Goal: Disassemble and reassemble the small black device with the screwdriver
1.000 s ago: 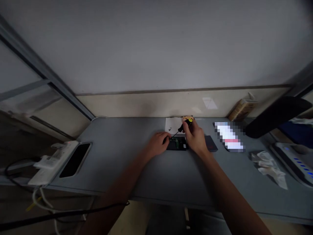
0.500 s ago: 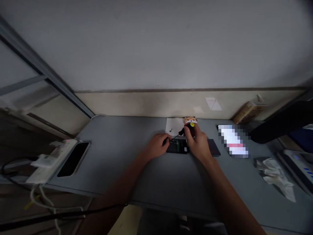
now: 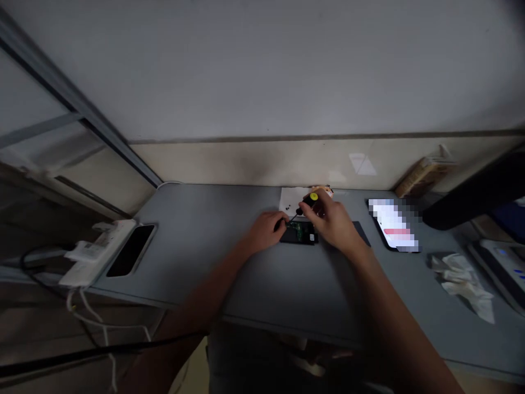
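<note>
Screwdriver [image 3: 309, 201] slanted in right hand [image 3: 333, 220], tip down-left toward circuit board [image 3: 301, 232].

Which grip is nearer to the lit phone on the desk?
Right. The right grip, around the screwdriver, is left of the lit phone, apart from it; the left grip is farther left, at the left end of the black device.

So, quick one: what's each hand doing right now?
Left hand: fingers curled at the left end of the black device; whether it grips cannot be told.
Right hand: closed, holding the yellow-ended screwdriver.
</note>
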Demonstrator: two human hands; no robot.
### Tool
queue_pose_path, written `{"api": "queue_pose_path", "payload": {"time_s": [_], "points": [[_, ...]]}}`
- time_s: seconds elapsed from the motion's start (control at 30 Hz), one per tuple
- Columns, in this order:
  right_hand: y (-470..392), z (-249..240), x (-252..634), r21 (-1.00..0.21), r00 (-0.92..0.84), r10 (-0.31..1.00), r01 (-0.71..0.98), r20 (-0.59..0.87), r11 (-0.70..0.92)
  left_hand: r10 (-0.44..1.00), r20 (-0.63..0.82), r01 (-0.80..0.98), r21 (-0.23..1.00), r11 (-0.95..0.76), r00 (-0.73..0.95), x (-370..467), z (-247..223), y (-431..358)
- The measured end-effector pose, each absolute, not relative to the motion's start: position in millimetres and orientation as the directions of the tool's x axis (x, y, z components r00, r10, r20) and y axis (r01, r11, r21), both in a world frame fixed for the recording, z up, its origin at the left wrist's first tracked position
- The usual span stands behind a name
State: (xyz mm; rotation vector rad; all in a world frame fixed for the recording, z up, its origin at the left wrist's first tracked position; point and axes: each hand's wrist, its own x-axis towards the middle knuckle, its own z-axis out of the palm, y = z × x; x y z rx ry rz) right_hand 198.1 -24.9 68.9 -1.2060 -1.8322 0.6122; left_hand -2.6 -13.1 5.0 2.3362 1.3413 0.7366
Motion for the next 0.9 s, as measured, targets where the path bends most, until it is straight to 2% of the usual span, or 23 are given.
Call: {"api": "queue_pose_path", "payload": {"time_s": [0.2,0.27,0.4,0.47,0.53,0.63,0.9], "points": [[-6,94,199,-0.739,-0.370,0.883,0.501,0.288,0.451,0.874,0.269,0.698,0.526,-0.485,0.404,-2,5,-15],[-1,97,195,-0.734,-0.340,0.899,0.531,0.274,0.424,0.870,0.271,0.697,0.522,-0.492,0.412,-3,5,-16],[6,87,185,-0.738,-0.142,0.931,0.574,0.336,0.354,0.869,0.275,0.691,0.528,-0.493,0.410,-3,6,-17],[7,79,179,-0.795,-0.104,0.918,0.468,0.383,0.385,0.869,0.278,0.690,0.529,-0.495,0.410,-3,7,-17],[7,71,173,-0.860,-0.108,0.900,0.266,0.423,0.436,0.865,0.281,0.688,0.526,-0.500,0.415,-2,7,-17],[6,61,165,-0.921,-0.082,0.918,-0.013,0.388,0.389,0.857,0.287,0.683,0.518,-0.515,0.429,-3,7,-16],[-1,48,153,-0.897,0.057,0.959,-0.340,0.279,0.281,0.844,0.299,0.685,0.493,-0.535,0.445,-4,2,-14]]}}
